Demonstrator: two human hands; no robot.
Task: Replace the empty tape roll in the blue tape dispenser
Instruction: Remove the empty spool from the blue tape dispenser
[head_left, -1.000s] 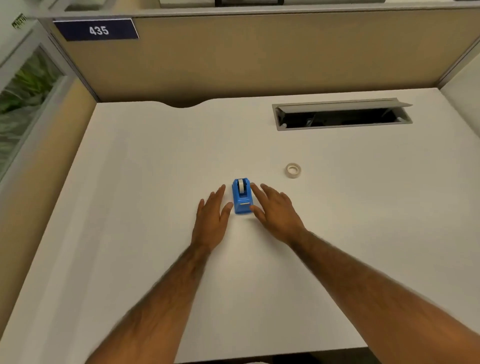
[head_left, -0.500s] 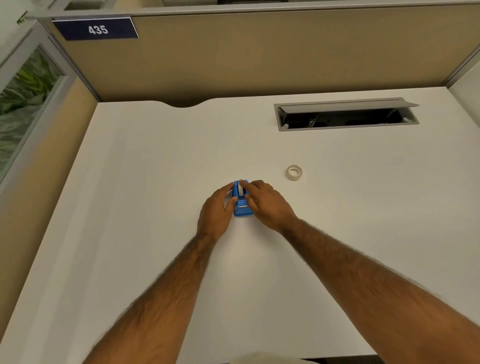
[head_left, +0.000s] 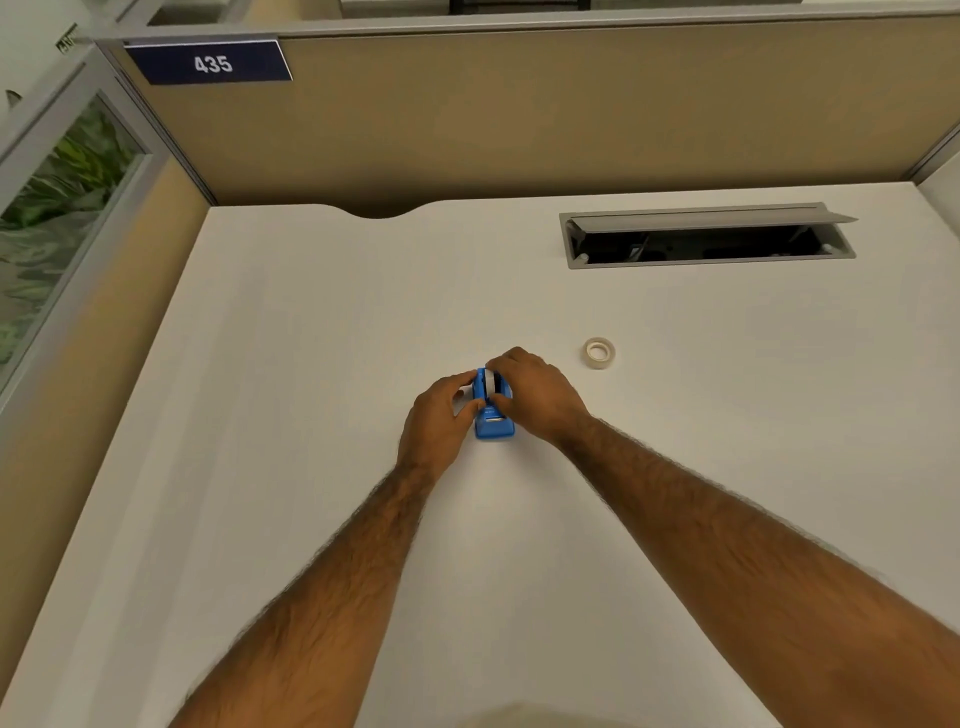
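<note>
A small blue tape dispenser (head_left: 493, 423) stands on the white desk (head_left: 311, 364), its cutter end toward me. My left hand (head_left: 439, 421) grips its left side with thumb and fingers. My right hand (head_left: 535, 389) curls over the top, with fingers and thumb pinching the pale roll (head_left: 490, 383) seated in the dispenser. A separate whitish tape roll (head_left: 599, 353) lies flat on the desk to the right, apart from both hands.
An open grey cable hatch (head_left: 706, 236) is set into the desk at the back right. Tan partition walls (head_left: 519, 114) close off the back and left, with a "435" sign (head_left: 210, 63). A glass panel (head_left: 47, 218) is at the left.
Both hands went from lying flat beside the dispenser to closing on it. The right hand's fingers have moved up over the roll, and the left hand now clamps the body.
</note>
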